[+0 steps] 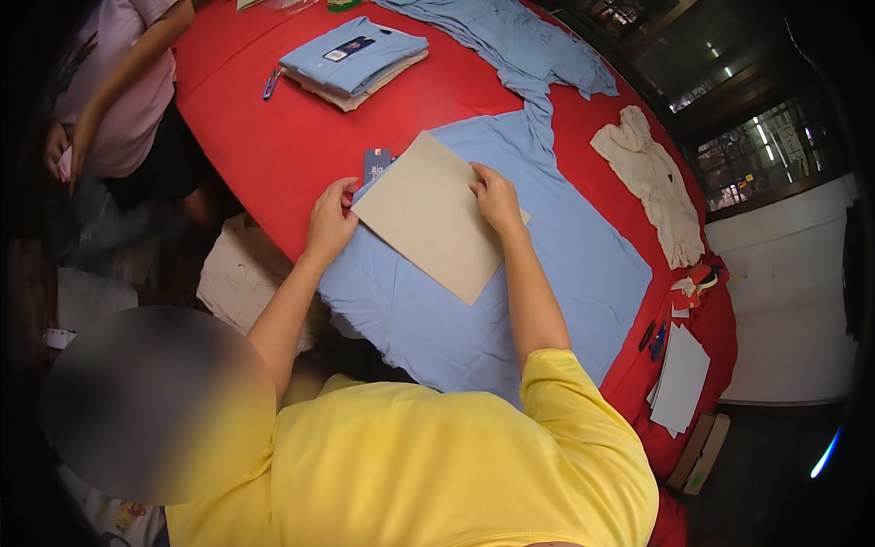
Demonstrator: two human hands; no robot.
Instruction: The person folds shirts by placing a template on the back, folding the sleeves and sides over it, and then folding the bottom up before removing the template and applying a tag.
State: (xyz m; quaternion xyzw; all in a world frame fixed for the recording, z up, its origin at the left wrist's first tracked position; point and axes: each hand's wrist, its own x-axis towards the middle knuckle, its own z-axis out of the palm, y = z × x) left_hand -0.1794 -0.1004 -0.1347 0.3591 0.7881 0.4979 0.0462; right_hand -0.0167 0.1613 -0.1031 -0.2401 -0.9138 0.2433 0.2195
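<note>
Fingers of both hands are pressed flat on a beige cardboard sheet [430, 215] — left hand [330, 217] pinching its left corner, right hand [497, 196] on the far edge. Cardboard lies on a light blue shirt [547, 273] spread over the red table [273, 137]. Far side: folded blue shirt [354, 56] w/ a tag. Right — cream garment [652, 182], white papers [682, 378]. Another person's arm [118, 82] far left.

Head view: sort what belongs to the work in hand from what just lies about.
In hand:
left hand
right hand
beige cardboard sheet
spread light blue shirt
hang tag

Lying about:
folded blue shirt stack
cream garment
white paper sheets
pens
red table
</note>
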